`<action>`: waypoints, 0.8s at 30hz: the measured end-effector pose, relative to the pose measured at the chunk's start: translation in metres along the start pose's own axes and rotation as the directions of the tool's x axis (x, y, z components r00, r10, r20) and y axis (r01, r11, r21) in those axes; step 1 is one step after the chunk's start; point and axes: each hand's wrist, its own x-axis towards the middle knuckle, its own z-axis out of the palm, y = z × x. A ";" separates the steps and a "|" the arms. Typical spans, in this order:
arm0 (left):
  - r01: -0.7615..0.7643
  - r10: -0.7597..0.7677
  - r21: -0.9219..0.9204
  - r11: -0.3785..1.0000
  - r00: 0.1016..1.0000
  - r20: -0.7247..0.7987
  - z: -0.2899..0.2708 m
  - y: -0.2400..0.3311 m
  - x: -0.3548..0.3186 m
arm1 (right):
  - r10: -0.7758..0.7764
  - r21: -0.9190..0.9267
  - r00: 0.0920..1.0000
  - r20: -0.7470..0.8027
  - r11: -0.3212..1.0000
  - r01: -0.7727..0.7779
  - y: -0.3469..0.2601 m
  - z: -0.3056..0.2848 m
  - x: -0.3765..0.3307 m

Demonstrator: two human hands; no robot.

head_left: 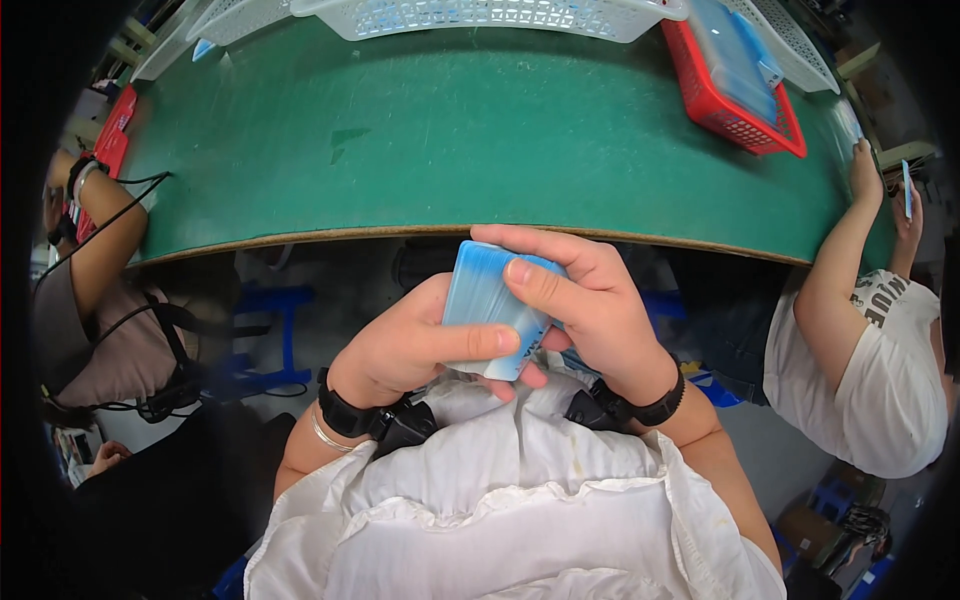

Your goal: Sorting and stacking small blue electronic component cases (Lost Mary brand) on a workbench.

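Observation:
Between my two hands, just off the near edge of the green table, is a stack of light blue and white cards (478, 290), slightly fanned at the edges. My left hand (425, 335) grips its lower left side, the thumb lying across the top card. My right hand (590, 295) clasps the upper right corner, its thumb pressed on the face and its fingers around the far edge. The fingers beneath the stack are mostly hidden. Black straps with dark modules are on both of my wrists.
The green table (400, 150) spans the far side. White perforated baskets (490, 18) line its back. A red basket (740, 125) holding blue plastic-wrapped items stands at the back right. Co-workers sit at left and right; the right one's hand (866, 172) is near the table. Blue stools (275, 335) stand below.

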 end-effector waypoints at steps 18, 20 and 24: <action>-0.125 0.125 0.002 0.992 0.992 0.015 -0.002 0.007 0.000 | -0.278 -0.022 0.955 -0.100 0.960 0.278 0.013 -0.004 0.004; -0.111 0.112 0.033 0.993 0.994 -0.012 -0.007 0.004 -0.003 | -0.267 -0.120 0.958 -0.102 0.960 0.254 0.011 -0.006 0.002; -0.067 0.068 0.074 0.995 0.998 -0.014 -0.003 0.007 -0.003 | -0.277 -0.250 0.941 -0.193 0.942 0.225 0.005 0.002 0.001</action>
